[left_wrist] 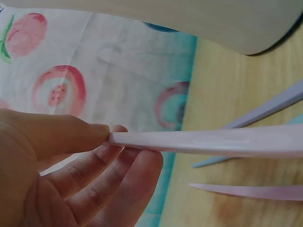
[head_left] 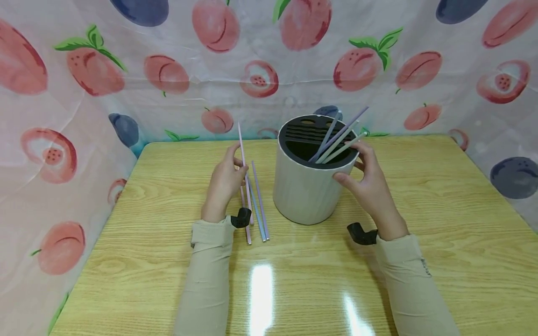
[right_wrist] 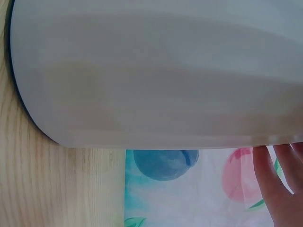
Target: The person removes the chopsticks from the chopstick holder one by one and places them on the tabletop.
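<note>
My left hand (head_left: 222, 186) pinches a pale pink chopstick (left_wrist: 213, 143) near its thin end between thumb and fingers. The chopstick slants above the tabletop, left of a white round utensil holder (head_left: 304, 196) with a dark slotted top. Below it lie a purple chopstick (head_left: 260, 200), a blue chopstick (head_left: 261, 231) and another pink chopstick (left_wrist: 255, 192). With its thumb on the front and fingers at the far rim, my right hand (head_left: 371, 186) grips the holder's right side. Several chopsticks, among them a purple one (head_left: 344, 128), lean out of the holder's large front opening.
The light wooden table (head_left: 138, 261) ends at a fruit-print cloth (head_left: 168, 112) hanging behind it and along both sides. Narrow slots and round holes (head_left: 308, 122) fill the rear part of the holder's top.
</note>
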{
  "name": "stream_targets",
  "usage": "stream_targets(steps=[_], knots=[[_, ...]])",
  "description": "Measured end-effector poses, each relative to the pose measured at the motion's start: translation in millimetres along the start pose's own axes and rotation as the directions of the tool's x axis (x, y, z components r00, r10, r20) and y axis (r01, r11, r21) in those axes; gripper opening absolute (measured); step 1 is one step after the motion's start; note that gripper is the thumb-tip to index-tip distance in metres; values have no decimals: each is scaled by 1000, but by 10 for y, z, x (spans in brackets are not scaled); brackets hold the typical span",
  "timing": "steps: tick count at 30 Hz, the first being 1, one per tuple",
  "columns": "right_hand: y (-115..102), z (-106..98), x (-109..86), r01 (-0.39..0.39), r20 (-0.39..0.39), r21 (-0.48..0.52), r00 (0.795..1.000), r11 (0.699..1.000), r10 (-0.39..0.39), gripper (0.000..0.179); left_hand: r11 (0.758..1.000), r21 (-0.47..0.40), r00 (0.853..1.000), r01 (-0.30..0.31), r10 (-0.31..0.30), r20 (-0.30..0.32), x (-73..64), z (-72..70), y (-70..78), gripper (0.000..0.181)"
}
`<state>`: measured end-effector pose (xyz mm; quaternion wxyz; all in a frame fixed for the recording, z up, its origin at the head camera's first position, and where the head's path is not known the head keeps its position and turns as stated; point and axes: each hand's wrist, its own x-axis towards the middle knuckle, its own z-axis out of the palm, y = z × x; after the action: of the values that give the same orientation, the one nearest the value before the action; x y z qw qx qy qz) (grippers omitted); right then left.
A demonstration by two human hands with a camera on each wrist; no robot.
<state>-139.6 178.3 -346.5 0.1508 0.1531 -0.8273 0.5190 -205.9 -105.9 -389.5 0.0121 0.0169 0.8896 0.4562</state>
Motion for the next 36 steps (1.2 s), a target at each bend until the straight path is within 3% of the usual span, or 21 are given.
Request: stream_targets(steps=[7,17,27,36], knots=[[3,14,14,-8,-2,-13,1000,1000,8,60,999,54,999,3,-6,41,49,39,-97,59],[-2,30,33,-5,-8,-9,1000,1000,5,60,968,251,992,-15,-17,124,118,112,-218,44],[-14,51,70,2,-19,-14,1000,1000,-2,61,971,236,974,44,-93,204,152,139,-262,45],[-10,48,105,4,-10,-25,1000,1000,-5,60,951,310,979,2,-64,192,196,163,-312,41]])
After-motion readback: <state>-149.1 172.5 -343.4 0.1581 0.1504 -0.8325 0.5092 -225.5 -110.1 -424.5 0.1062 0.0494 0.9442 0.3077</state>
